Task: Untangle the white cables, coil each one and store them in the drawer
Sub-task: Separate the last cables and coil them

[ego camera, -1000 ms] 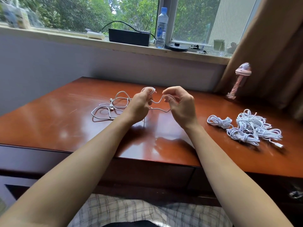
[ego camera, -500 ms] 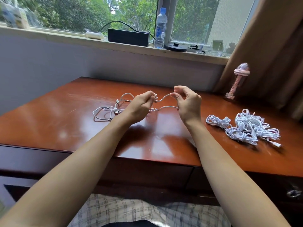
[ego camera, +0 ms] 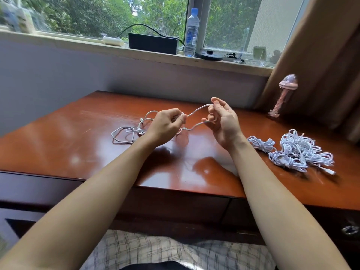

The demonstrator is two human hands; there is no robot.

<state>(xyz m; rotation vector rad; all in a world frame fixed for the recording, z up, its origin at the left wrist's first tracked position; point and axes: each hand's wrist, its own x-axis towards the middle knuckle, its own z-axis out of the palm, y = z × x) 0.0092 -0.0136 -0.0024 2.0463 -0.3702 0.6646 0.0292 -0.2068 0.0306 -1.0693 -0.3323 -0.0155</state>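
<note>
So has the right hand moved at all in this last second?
Yes. The right hand has shifted rightward, nearer the coiled cables lying on the desk, stretching the white cable away from the left hand.

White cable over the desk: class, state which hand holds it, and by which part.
Both hold the white cable mid-length: the left hand pinches it in its fingertips, the right hand pinches the upper strand of the loop stretched between them.
</note>
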